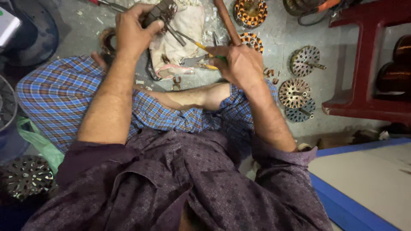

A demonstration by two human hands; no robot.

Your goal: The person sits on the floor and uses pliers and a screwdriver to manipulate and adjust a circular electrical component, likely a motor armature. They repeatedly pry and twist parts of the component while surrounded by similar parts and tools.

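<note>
Metal part point(160, 13), dark and chunky, is gripped at the far end of the scene in the left hand point(132, 32), fingers wrapped tight around it. Looks like a stiff, fairly heavy bit of motor hardware, so it's probably best held around its solid body, not by the thin bits sticking out. It's likely greasy too, so a slip wouldn't be surprising.

A yellow-handled screwdriver point(192, 42) is clamped in the right hand point(242, 64), its tip angled up toward the part. The hands are kept apart, joined only through the tool.

Just beneath all that, a dirty white cloth point(184, 38) is spread on the concrete floor point(278, 34), with pliers point(199, 62) lying on it. Off to the right, several perforated rotor discs point(295, 92) are laid out near a dark red stool point(368, 55). Copper-wound stators point(250, 13) are seen at the far edge.
</note>
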